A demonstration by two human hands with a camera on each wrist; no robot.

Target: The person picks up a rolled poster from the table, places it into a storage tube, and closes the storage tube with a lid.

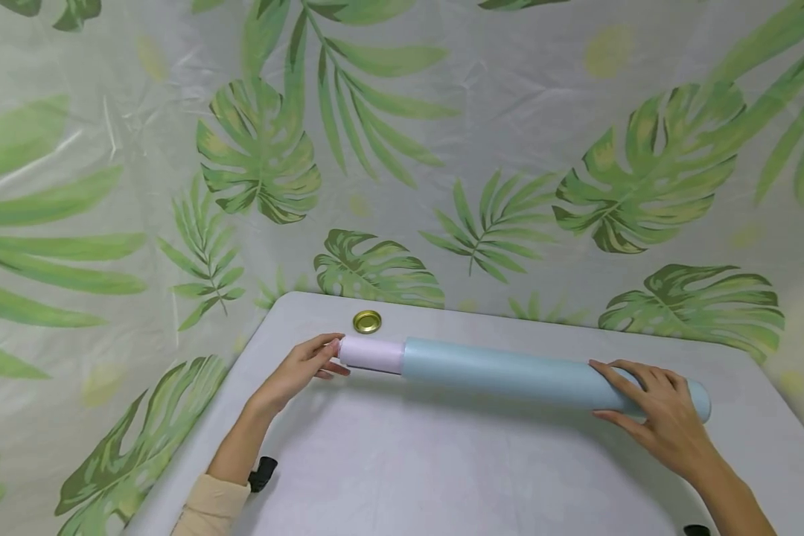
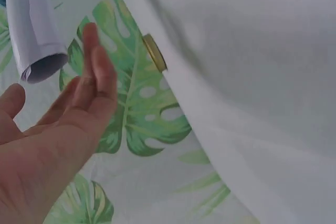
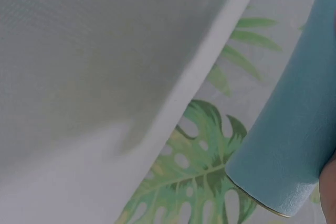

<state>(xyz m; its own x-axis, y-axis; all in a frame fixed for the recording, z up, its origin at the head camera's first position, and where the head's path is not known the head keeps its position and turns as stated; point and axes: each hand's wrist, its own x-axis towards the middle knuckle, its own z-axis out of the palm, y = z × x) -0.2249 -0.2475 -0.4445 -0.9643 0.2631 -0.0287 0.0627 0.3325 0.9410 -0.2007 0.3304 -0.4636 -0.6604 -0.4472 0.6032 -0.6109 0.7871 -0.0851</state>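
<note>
A long light-blue cardboard tube point(image 1: 502, 372) is held almost level above the white table. My right hand point(image 1: 656, 409) grips it near its right end, thumb below and fingers over the top; the right wrist view shows the tube's gold-rimmed closed end point(image 3: 262, 198). Out of its left end sticks a white rolled paper point(image 1: 371, 354), whose hollow end shows in the left wrist view. Beside that end is my left hand point(image 2: 68, 114), fingers loosely extended, with a gap to the roll in that view. Behind it on the table lies a round gold lid point(image 1: 367, 321).
The white table point(image 1: 402, 461) has rounded far corners. A leaf-patterned plastic sheet point(image 1: 509, 149) hangs behind it and along its left side. A black object point(image 1: 263, 475) shows beside the left forearm.
</note>
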